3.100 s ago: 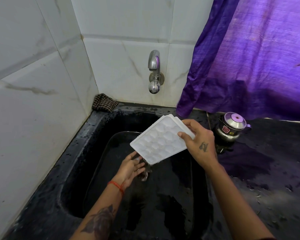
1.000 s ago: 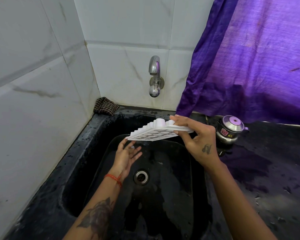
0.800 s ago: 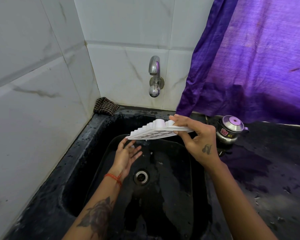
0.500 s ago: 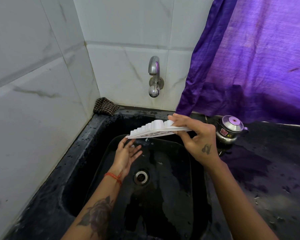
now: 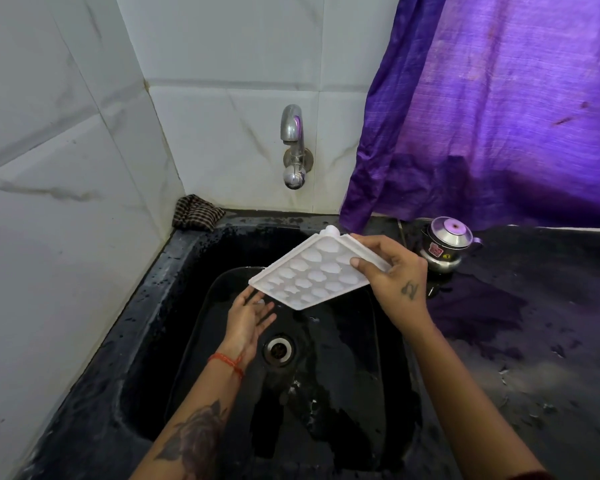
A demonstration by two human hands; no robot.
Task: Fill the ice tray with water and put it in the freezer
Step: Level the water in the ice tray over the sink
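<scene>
The ice tray [image 5: 314,273], flat and underside-up half a second ago, now tilts cups-up over the sink [image 5: 174,271]; right hand [image 5: 392,271] grips its right edge; left hand [image 5: 250,315] lies open beneath — probably emptied, ready for the tap [image 5: 293,147].

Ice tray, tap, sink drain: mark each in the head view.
ice tray [image 5: 312,275]: head view, middle of the cavity grid.
tap [image 5: 291,128]: head view, curved spout.
sink drain [image 5: 278,349]: head view, metal strainer centre.

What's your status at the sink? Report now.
Right hand grips ice tray, tilted over sink. Left hand open beneath it, empty. Tap not running. Nothing in the way.
</scene>
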